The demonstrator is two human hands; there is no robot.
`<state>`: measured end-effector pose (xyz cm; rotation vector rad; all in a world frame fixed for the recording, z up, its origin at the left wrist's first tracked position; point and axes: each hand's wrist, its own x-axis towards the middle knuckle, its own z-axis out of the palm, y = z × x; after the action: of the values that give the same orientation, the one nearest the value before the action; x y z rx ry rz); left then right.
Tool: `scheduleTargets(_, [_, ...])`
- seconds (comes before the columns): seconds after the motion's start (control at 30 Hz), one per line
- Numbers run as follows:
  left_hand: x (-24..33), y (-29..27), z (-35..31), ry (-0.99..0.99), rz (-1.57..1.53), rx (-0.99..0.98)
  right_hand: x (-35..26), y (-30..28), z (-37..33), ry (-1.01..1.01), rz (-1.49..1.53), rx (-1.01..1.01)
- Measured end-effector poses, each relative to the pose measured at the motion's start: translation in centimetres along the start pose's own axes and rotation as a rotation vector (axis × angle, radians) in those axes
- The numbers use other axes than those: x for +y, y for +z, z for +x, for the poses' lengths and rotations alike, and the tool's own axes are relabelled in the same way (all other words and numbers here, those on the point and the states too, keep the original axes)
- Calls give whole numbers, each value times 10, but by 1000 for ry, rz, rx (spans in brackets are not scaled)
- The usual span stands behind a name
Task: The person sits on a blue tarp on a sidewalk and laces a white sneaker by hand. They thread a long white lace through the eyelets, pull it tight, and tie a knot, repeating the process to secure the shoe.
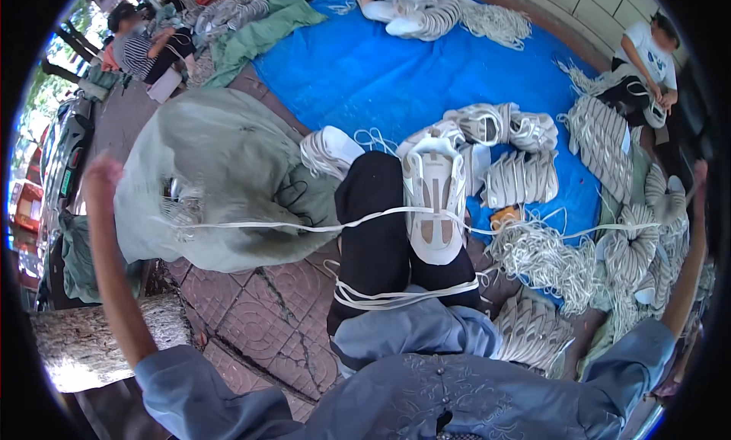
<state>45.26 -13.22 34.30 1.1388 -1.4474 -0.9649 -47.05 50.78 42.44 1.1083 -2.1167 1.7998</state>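
Note:
A white and beige shoe upper (435, 204) rests on my right knee, its toe pointing toward me. A long white shoelace (373, 217) crosses it, stretching out far to both sides. My arms are spread wide. At the far left, my left hand (103, 169) is smeared by motion beside a grey-green sack (205, 150). My right hand (700, 175) is a blur at the right rim, near bundles of shoe uppers. Whether either hand holds the lace does not show. More white laces (407, 295) lie across my thighs.
A blue tarp (396, 67) carries shoe uppers (521, 179) and a tangled lace pile (544, 261). Stacked uppers (533, 333) lie by my right leg. A log (114, 337) is at lower left. Two people sit farther off, one left (145, 55), one right (647, 63).

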Motion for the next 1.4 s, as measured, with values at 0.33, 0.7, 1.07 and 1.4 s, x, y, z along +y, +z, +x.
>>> scheduleTargets(0.33, [-67, 381, -261, 181, 252, -718, -42, 451, -261, 708, 291, -1138])
scheduleTargets(0.7, [-88, 393, -314, 124, 299, -586, -34, 495, -291, 903, 358, -1160])
scheduleTargets(1.07, [-96, 379, -329, 568, 666, -542, -28, 511, -306, 1093, 562, -1109])
scheduleTargets(1.4, [-95, 384, -322, 411, 479, -620, -36, 509, -301, 976, 533, -1166])
